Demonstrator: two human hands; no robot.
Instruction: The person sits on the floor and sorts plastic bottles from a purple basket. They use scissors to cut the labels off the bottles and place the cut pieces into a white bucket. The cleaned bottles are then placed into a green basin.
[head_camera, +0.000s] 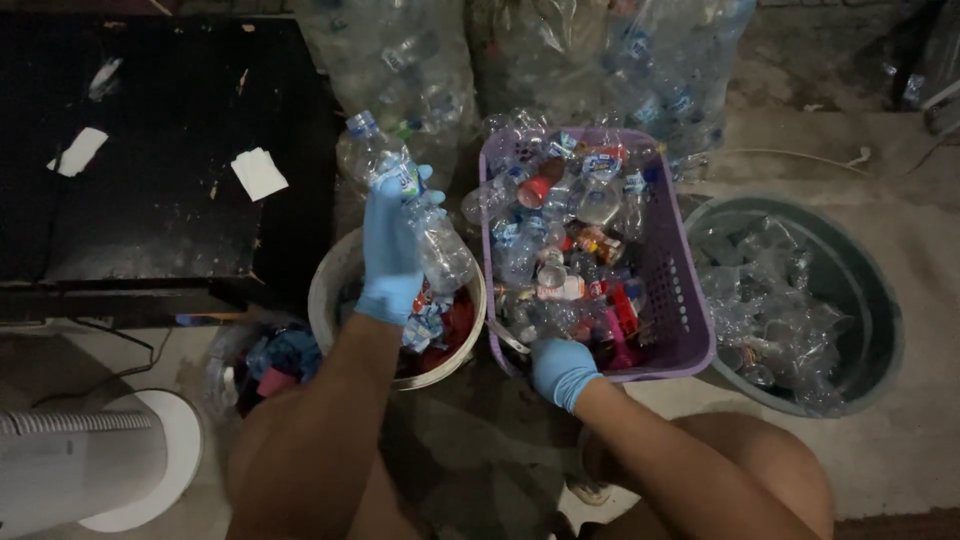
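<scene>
One purple basket (690, 300), right of centre, heaped with crushed bottles; one white bucket (330, 285) at near left. Left hand (390, 250), fingers closed round one clear plastic bottle (425, 215) above the bucket: likely light, thin-walled, crushable, best gripped mid-body. Right hand (562, 370) at the basket's near edge; grip unclear.

The picture is dim, and the most light falls on the middle, where the purple basket (690, 300) and the clear bottles shine a little. The black table (160, 200) at the top left is very dark. The edges look soft and blurry.
</scene>
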